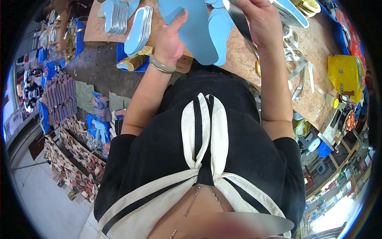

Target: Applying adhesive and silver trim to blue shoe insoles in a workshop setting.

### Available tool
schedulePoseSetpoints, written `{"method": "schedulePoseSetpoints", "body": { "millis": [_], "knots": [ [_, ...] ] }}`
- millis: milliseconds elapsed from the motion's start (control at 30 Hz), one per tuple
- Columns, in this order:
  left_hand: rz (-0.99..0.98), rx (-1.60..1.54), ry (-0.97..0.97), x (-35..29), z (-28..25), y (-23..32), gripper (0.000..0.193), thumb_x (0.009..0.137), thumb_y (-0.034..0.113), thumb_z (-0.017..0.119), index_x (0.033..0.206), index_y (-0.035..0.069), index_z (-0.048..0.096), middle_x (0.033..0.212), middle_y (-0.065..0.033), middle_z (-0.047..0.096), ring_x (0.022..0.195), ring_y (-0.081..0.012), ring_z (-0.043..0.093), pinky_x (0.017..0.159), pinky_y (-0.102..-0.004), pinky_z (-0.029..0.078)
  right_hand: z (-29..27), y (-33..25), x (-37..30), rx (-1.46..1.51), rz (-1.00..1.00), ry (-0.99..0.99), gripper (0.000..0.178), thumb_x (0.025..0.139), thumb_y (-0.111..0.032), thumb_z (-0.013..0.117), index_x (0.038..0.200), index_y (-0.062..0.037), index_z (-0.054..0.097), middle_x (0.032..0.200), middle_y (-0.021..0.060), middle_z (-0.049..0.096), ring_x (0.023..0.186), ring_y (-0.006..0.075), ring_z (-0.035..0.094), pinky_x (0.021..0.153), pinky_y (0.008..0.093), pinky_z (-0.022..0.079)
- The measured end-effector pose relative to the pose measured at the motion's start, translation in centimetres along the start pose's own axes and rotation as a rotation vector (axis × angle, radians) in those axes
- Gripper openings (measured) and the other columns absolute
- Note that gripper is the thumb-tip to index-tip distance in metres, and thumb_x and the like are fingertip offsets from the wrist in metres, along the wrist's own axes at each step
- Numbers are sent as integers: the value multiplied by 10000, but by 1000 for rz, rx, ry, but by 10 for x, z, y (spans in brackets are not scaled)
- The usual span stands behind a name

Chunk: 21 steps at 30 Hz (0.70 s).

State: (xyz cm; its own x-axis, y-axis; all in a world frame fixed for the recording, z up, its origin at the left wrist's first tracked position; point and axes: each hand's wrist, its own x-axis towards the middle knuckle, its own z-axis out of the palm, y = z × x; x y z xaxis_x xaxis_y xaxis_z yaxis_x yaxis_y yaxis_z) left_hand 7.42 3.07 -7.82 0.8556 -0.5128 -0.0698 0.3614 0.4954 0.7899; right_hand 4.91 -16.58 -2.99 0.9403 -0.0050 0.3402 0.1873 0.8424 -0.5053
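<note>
My left hand grips a large light-blue shoe insole, its thumb lying on top of the sheet. My right hand, at the far edge of the view, pinches a dark, shiny, flat piece whose upper end is cut off. Between the two hands lies a fanned pile of blue insoles on the brown worktable. Left of my left hand are a stack of insoles with pale edges and another stack.
Loose pale ribbons trail over the table to the right, near a yellow bag. Gold-coloured pieces sit in a blue bin below the table's left edge. Racks of shoe parts stand at the left.
</note>
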Motion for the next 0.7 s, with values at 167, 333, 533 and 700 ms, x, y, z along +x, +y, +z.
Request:
{"method": "schedulePoseSetpoints", "body": {
  "millis": [167, 333, 533, 700],
  "knots": [
    [57, 46, 87, 0, 24, 4, 354, 900, 204, 596, 1197, 26, 523, 1126, -76, 595, 1013, -179, 584, 884, -339, 473, -22, 3, -24, -638, 176, 365, 185, 827, -74, 652, 985, 23, 654, 910, 70, 673, 832, 122, 624, 746, 240, 488],
    [-10, -136, 71, 2, 46, 10, 306, 893, 190, 610, 1161, 58, 544, 1080, -48, 603, 980, -162, 582, 860, -324, 475, -1, 1, -24, -470, 165, 510, 159, 802, -72, 690, 942, -1, 672, 847, 31, 674, 735, 46, 578, 627, 163, 418],
    [-10, -158, 58, -2, 58, 19, 298, 893, 203, 612, 1157, 81, 546, 1081, -46, 602, 979, -163, 581, 843, -325, 481, 13, 0, -27, -475, 136, 507, 148, 793, -82, 701, 919, -8, 682, 811, 10, 664, 655, 24, 503, 582, 154, 368],
    [-9, -169, 55, -7, 64, 25, 312, 894, 226, 613, 1159, 80, 540, 1077, -41, 600, 976, -162, 580, 839, -325, 480, 28, -6, -32, -545, 110, 535, 132, 796, -78, 697, 905, -5, 689, 810, 20, 664, 671, 46, 526, 615, 179, 403]
  ]
}}
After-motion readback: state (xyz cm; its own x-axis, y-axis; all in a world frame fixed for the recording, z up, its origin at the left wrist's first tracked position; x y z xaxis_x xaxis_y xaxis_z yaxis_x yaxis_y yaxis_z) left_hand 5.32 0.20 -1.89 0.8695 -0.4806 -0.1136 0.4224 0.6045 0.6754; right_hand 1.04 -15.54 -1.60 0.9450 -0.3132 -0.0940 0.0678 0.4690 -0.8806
